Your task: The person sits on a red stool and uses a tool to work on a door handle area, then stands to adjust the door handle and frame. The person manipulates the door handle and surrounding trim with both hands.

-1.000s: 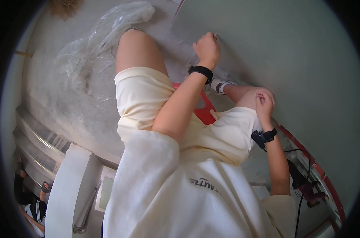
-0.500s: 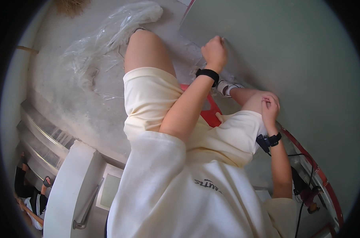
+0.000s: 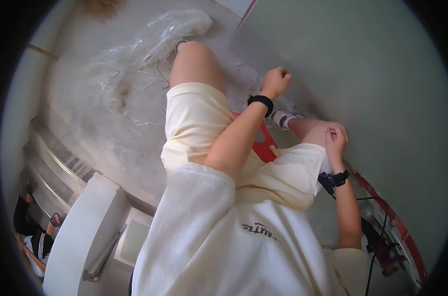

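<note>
My left hand (image 3: 276, 83) is closed, its fingers curled in, held up in front of a large grey-green flat panel (image 3: 362, 64). Whether anything small sits inside those fingers is hidden. A black band (image 3: 261, 102) circles that wrist. On my bare right knee rests my right hand (image 3: 336, 138), fingers bent in toward the palm, with nothing seen in it. A black strap with a small device (image 3: 334, 180) is on the right wrist, and a black cable (image 3: 369, 198) runs near it.
Crumpled clear plastic sheeting (image 3: 169, 37) lies on the dusty grey floor (image 3: 81, 113). A red seat part (image 3: 266, 145) shows between my thighs. Steps (image 3: 56, 167) and a white low wall (image 3: 81, 237) stand at left. Another person (image 3: 34, 237) sits at the lower left edge.
My left hand has come down toward me and slightly to the right, still closed. My right hand stays on the knee. The whole view has shifted a little.
</note>
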Tool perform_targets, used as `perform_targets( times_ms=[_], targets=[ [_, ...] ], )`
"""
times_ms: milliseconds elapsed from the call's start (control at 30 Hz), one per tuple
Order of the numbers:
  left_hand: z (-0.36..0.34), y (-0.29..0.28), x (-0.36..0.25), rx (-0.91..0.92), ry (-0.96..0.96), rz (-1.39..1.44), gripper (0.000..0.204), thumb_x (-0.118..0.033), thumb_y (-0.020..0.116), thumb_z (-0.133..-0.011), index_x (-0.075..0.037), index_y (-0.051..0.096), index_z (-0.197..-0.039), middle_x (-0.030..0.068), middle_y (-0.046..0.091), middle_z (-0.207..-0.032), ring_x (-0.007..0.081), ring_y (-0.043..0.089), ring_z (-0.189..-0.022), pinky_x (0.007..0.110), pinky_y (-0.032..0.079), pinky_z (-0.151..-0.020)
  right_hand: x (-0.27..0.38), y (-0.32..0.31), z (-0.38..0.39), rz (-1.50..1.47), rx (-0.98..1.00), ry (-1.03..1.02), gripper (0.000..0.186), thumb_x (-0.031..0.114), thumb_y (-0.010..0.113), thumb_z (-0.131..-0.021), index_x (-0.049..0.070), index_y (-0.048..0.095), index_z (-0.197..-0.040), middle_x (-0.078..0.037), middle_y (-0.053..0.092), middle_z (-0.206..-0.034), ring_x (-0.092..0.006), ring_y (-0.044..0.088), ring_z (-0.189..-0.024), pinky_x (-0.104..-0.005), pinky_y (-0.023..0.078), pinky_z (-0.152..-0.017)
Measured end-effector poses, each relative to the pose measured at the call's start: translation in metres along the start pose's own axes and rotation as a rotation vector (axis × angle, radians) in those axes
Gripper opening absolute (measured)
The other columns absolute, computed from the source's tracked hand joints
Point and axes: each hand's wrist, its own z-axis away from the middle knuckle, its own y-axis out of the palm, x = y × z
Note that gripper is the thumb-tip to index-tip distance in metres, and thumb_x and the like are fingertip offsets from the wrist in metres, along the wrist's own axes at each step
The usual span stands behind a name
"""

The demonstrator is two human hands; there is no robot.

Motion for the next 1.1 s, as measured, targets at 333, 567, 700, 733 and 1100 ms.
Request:
perform_targets(
  times_ms=[333, 567, 700, 733, 1100],
  targets=[
    [-0.02, -0.023, -0.009, 0.312, -0.076, 0.889, 0.069, -0.006, 0.043, -0.07, -0.006, 0.019, -0.134, 0.0093, 0.024, -0.138, 0.0232, 0.025, -0.126, 0.035, 0.028, -0.095, -0.005, 0.012, -0.005, -0.141, -0.025, 0.011, 0.009, 0.015, 0.058, -0.073, 0.01, 0.06, -0.08, -0.005, 0.061, -0.073, -0.022, 0.057, -0.076, -0.0345, 0.037, -0.083],
    [-0.013, -0.029, -0.014, 0.068, -0.445, 1.446, 0.078, -0.054, 0.033, -0.083, -0.003, 0.006, -0.136, 0.0156, 0.007, -0.142, 0.0245, 0.012, -0.131, 0.042, 0.011, -0.104, -0.011, 0.024, -0.007, -0.117, -0.073, -0.06, 0.008, 0.016, 0.058, -0.072, 0.011, 0.06, -0.078, -0.004, 0.062, -0.072, -0.0208, 0.058, -0.073, -0.0336, 0.037, -0.082],
    [-0.022, -0.053, -0.017, 0.199, -0.338, 1.723, 0.095, -0.073, 0.022, -0.074, -0.003, 0.002, -0.136, 0.0159, 0.001, -0.142, 0.026, 0.006, -0.132, 0.042, 0.009, -0.105, -0.008, 0.025, -0.005, -0.099, -0.081, -0.054, 0.007, 0.016, 0.058, -0.073, 0.011, 0.06, -0.078, -0.003, 0.062, -0.073, -0.0203, 0.058, -0.074, -0.0339, 0.037, -0.083],
    [-0.023, -0.061, -0.019, 0.165, -0.245, 1.786, 0.097, -0.075, 0.02, -0.073, -0.004, 0.0, -0.136, 0.0164, -0.001, -0.142, 0.0265, 0.004, -0.132, 0.043, 0.008, -0.105, -0.006, 0.026, -0.006, -0.146, -0.091, -0.046, 0.008, 0.016, 0.058, -0.073, 0.011, 0.06, -0.078, -0.003, 0.062, -0.073, -0.0202, 0.058, -0.074, -0.0343, 0.036, -0.083],
    [-0.019, -0.064, -0.039, 0.123, -0.377, 1.722, 0.09, -0.075, 0.022, -0.073, -0.018, -0.005, -0.137, 0.0184, -0.006, -0.141, 0.0301, -0.001, -0.132, 0.045, 0.005, -0.104, -0.01, 0.039, -0.005, -0.227, -0.135, -0.053, 0.007, 0.017, 0.059, -0.071, 0.01, 0.06, -0.074, -0.004, 0.062, -0.072, -0.0203, 0.057, -0.073, -0.0335, 0.038, -0.081]
  ],
)
